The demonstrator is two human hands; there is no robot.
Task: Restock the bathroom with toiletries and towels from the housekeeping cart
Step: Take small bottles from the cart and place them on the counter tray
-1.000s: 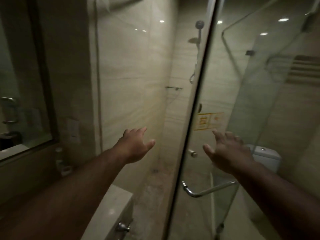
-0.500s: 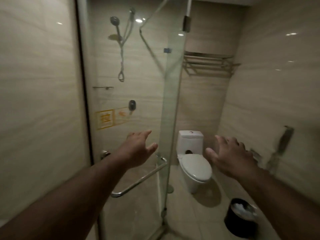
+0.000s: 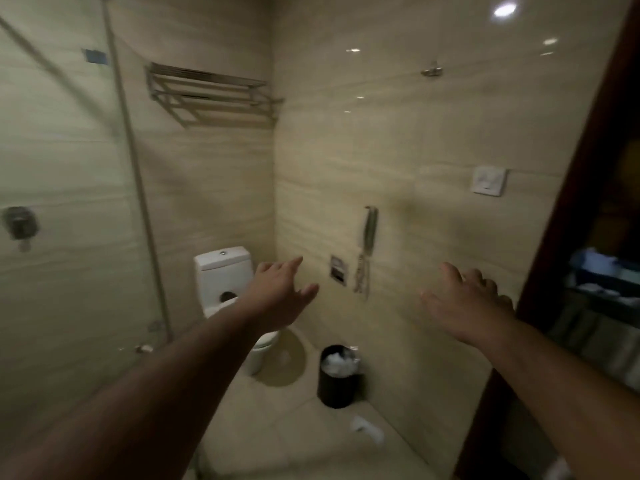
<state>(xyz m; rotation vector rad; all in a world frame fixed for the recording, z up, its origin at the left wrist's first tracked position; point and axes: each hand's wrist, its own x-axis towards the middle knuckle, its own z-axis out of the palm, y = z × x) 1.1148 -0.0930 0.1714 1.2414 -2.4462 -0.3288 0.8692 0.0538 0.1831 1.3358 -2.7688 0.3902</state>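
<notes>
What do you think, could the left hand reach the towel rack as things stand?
Probably not yet: the rack hangs high on the far wall above the toilet, and the empty left hand is below it. Nothing blocks the way.

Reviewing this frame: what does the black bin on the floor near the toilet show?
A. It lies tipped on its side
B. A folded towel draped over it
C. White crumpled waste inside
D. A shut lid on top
C: the black bin stands upright with no lid, to the right of the toilet, and white crumpled material shows in its open top.
</notes>
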